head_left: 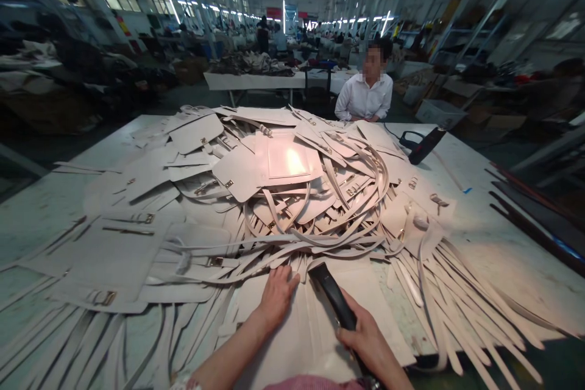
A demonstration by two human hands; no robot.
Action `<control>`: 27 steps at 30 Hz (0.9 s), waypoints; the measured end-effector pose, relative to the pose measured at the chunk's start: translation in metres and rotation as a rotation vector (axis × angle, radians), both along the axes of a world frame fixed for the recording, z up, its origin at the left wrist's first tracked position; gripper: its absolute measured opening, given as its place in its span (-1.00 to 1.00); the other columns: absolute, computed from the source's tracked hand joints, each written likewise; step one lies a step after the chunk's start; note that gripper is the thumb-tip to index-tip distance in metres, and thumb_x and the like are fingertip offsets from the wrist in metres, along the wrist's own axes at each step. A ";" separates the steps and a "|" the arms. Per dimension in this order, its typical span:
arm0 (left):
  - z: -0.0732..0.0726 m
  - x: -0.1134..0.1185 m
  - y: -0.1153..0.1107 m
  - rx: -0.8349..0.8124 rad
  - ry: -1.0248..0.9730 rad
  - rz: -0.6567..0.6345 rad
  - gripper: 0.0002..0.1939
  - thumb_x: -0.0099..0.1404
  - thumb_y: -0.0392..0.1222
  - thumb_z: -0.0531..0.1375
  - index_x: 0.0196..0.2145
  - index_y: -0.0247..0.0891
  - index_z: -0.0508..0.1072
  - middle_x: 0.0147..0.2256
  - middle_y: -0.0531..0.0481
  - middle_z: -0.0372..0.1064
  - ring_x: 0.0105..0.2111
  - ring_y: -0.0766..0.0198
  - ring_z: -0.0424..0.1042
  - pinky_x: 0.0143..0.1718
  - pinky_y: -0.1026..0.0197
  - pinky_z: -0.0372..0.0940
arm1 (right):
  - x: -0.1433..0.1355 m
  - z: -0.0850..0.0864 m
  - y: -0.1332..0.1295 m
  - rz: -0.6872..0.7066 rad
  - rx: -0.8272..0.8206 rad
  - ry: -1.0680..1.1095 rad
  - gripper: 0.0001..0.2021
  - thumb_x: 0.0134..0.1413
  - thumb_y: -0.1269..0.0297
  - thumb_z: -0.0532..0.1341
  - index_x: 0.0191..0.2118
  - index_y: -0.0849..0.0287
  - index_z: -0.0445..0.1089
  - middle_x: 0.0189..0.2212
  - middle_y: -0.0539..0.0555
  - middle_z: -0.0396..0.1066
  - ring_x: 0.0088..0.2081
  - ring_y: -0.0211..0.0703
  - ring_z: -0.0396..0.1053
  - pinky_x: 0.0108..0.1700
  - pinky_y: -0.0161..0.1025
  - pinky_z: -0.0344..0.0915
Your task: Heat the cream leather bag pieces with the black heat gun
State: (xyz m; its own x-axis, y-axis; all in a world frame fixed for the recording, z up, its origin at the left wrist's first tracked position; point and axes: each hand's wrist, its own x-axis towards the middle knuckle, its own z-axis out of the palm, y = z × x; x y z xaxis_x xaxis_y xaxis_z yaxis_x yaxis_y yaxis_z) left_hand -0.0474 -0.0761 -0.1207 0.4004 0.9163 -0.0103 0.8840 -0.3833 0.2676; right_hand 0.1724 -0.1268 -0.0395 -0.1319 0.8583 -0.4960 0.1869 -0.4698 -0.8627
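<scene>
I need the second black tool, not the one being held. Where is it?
In the head view, the black tool lies far right on the table, beyond the strap pile, near the seated person.

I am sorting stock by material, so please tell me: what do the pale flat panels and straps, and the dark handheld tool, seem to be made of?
The pale cream flat panels and straps look like leather or faux leather: smooth, semi-matte, bending limply, with small metal buckles. The black handheld tool in the right hand looks like hard plastic with a slight sheen, though I cannot be sure.

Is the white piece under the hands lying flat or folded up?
Flat: the white panel lies spread on the table, left hand pressing it.
</scene>
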 end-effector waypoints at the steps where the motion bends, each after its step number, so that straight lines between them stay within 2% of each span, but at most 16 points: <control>1: 0.000 0.000 0.000 0.003 -0.006 0.004 -0.65 0.26 -0.35 -0.05 -0.07 -0.10 0.34 -0.20 -0.09 0.24 -0.20 0.12 0.18 -0.20 0.06 0.15 | -0.003 -0.003 0.000 0.016 0.005 0.003 -0.22 -0.39 0.47 0.10 0.16 0.20 0.09 -0.40 -0.01 0.42 -0.62 -0.33 0.17 -0.62 -0.40 0.12; 5: -0.004 -0.002 -0.001 0.026 -0.104 0.034 -0.63 0.22 -0.42 -0.07 -0.12 -0.15 0.38 -0.18 -0.12 0.23 -0.19 0.12 0.18 -0.18 0.04 0.17 | -0.015 -0.017 0.003 0.056 0.033 0.018 -0.25 -0.44 0.49 0.07 0.09 0.18 0.20 -0.51 -0.07 0.37 -0.63 -0.34 0.14 -0.62 -0.42 0.11; 9: -0.012 -0.003 -0.002 0.030 -0.240 0.043 -0.64 0.11 -0.48 -0.02 -0.20 -0.25 0.41 -0.21 -0.14 0.25 -0.20 0.12 0.20 -0.19 0.04 0.19 | -0.018 -0.028 0.005 0.044 0.019 0.021 -0.25 -0.42 0.51 0.07 0.10 0.11 0.17 -0.61 -0.13 0.28 -0.68 -0.37 0.09 -0.66 -0.42 0.07; 13: -0.015 -0.003 -0.002 0.015 -0.338 0.067 -0.67 0.07 -0.49 -0.02 -0.27 -0.27 0.41 -0.23 -0.13 0.26 -0.20 0.12 0.22 -0.19 0.03 0.19 | -0.016 -0.026 0.003 0.071 0.023 0.026 -0.26 -0.43 0.54 0.06 0.09 0.14 0.20 -0.57 -0.11 0.31 -0.66 -0.37 0.10 -0.64 -0.42 0.09; 19: -0.015 -0.002 -0.004 0.018 -0.364 0.084 -0.71 0.05 -0.49 -0.02 -0.33 -0.28 0.40 -0.26 -0.14 0.27 -0.21 0.13 0.23 -0.18 0.04 0.19 | -0.019 -0.020 0.006 0.059 0.028 0.011 -0.27 -0.41 0.54 0.05 0.08 0.12 0.20 -0.64 -0.15 0.21 -0.67 -0.38 0.08 -0.64 -0.42 0.08; 24: -0.016 -0.001 -0.004 0.017 -0.377 0.089 -0.71 0.07 -0.48 -0.03 -0.33 -0.28 0.40 -0.25 -0.13 0.28 -0.20 0.13 0.24 -0.18 0.05 0.19 | -0.016 -0.023 0.003 0.077 0.007 0.025 -0.28 -0.41 0.54 0.06 0.07 0.16 0.21 -0.67 -0.16 0.19 -0.70 -0.39 0.04 -0.67 -0.42 0.05; 27: -0.015 0.000 -0.003 0.015 -0.380 0.090 -0.71 0.09 -0.47 -0.03 -0.32 -0.27 0.41 -0.23 -0.13 0.28 -0.20 0.13 0.24 -0.16 0.04 0.19 | -0.020 -0.026 0.012 0.027 0.045 0.002 -0.30 -0.39 0.54 0.08 0.07 0.16 0.21 -0.67 -0.16 0.21 -0.69 -0.39 0.05 -0.66 -0.42 0.06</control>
State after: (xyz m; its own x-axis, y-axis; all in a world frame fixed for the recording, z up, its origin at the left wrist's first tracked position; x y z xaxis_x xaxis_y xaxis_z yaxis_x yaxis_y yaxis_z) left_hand -0.0476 -0.0795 -0.1357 0.2916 0.9467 0.1366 0.7531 -0.3153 0.5775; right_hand 0.1528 -0.1144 -0.0660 -0.1564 0.8757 -0.4568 0.1972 -0.4255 -0.8832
